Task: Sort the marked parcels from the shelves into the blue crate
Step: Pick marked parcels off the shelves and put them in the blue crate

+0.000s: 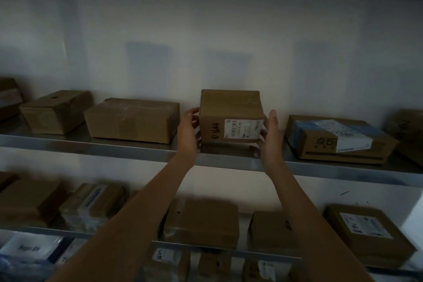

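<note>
A small brown cardboard parcel (pixel 230 112) stands on the upper metal shelf (pixel 128 151), at the middle. Its front face carries handwritten black digits and a white shipping label. My left hand (pixel 188 131) grips its left side and my right hand (pixel 270 136) holds its right side and lower corner. Both arms reach up from below. The parcel's bottom edge seems to rest on the shelf or just above it; I cannot tell which. No blue crate is in view.
More brown parcels line the upper shelf: two at the left (pixel 131 120), one with a blue and white label at the right (pixel 338 139). The lower shelf (pixel 229 250) holds several boxes and labelled packets. A white wall is behind.
</note>
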